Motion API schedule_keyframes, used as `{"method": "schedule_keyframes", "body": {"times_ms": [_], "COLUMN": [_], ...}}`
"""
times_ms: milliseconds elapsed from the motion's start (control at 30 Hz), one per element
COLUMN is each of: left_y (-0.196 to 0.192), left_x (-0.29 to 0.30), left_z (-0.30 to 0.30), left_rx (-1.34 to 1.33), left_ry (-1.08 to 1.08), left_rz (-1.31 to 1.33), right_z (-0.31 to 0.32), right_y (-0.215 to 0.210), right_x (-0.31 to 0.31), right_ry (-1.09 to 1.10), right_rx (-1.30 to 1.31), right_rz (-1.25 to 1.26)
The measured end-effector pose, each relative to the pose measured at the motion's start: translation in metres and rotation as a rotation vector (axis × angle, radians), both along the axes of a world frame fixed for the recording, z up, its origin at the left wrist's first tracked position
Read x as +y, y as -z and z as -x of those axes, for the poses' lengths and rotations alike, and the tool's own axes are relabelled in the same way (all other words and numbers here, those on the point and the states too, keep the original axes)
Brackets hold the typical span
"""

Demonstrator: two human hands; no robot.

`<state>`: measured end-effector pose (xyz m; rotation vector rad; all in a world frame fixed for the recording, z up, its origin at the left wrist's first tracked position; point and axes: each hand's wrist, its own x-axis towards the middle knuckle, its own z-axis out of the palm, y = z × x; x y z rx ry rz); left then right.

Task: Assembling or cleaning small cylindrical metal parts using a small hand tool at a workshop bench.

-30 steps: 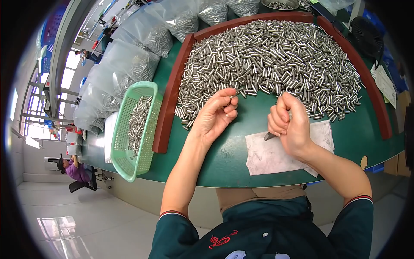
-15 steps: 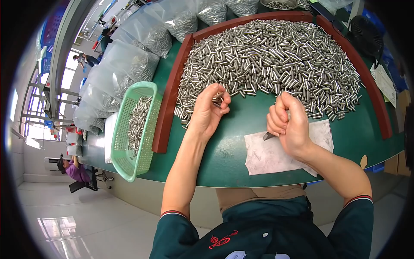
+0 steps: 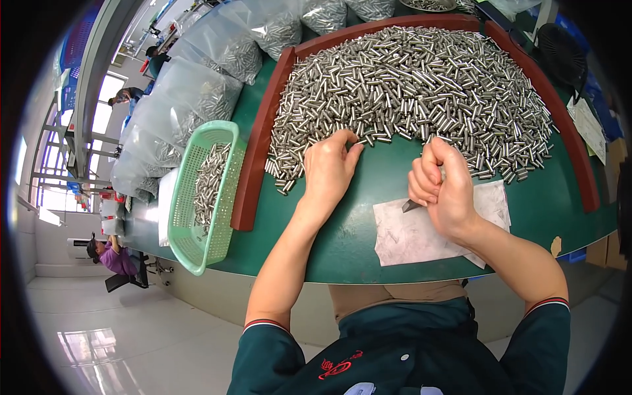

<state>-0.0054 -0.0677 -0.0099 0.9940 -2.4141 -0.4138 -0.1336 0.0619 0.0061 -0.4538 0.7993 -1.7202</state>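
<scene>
A broad heap of short, shiny metal pins (image 3: 408, 85) covers the far part of the green table. At its near edge my left hand (image 3: 331, 164) is turned back up, thumb and fingertips pinched at a metal pin; the fingers partly hide it. My right hand (image 3: 442, 187) is a closed fist just short of the heap, above a smudged white cloth (image 3: 401, 240). From the fist's lower side pokes the dark, pointed end of a tool (image 3: 410, 206); the rest of it is hidden in the fingers, so its kind does not show.
A dark red wooden rail (image 3: 255, 164) frames the heap. Left of it stands a light green plastic basket (image 3: 220, 240) holding more pins. Clear bags of pins (image 3: 197, 99) line the table's left and far sides. A black fan (image 3: 559, 52) stands at far right.
My left hand has turned from palm up with curled fingers to back up, and its fingertips have moved slightly right at the heap's edge. My right fist has stayed in place.
</scene>
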Motion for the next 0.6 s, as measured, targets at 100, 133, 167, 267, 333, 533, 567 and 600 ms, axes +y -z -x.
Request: {"method": "schedule_keyframes", "body": {"times_ms": [100, 133, 167, 267, 333, 533, 567, 600], "left_y": [0.003, -0.001, -0.004, -0.01, -0.011, -0.003, -0.003, -0.003], "left_x": [0.001, 0.003, 0.004, 0.005, -0.005, -0.005, -0.006, -0.006], "left_z": [-0.004, -0.003, -0.004, -0.01, -0.021, -0.02, -0.02, -0.02], "left_rx": [0.032, 0.019, 0.006, 0.35, 0.684, 0.692, 0.685, 0.686], "left_ry": [0.038, 0.048, 0.057, 0.085, 0.24, 0.238, 0.246, 0.246], "left_rz": [0.01, -0.063, -0.136, -0.857, -1.508, -1.491, -1.501, -1.501], "right_z": [-0.001, 0.0, 0.0, 0.002, 0.001, 0.001, 0.001, 0.001], "right_y": [0.0, 0.001, 0.001, 0.002, 0.0, 0.0, 0.0, 0.001], "right_x": [0.0, 0.0, 0.0, 0.0, 0.0, -0.001, -0.001, -0.001], "right_ry": [0.001, 0.003, 0.006, 0.007, -0.018, 0.006, 0.004, 0.001], "right_rx": [-0.003, -0.001, 0.0, 0.001, 0.037, -0.008, -0.008, -0.005], "right_rz": [0.003, 0.002, 0.002, -0.001, -0.025, -0.001, -0.001, 0.0]}}
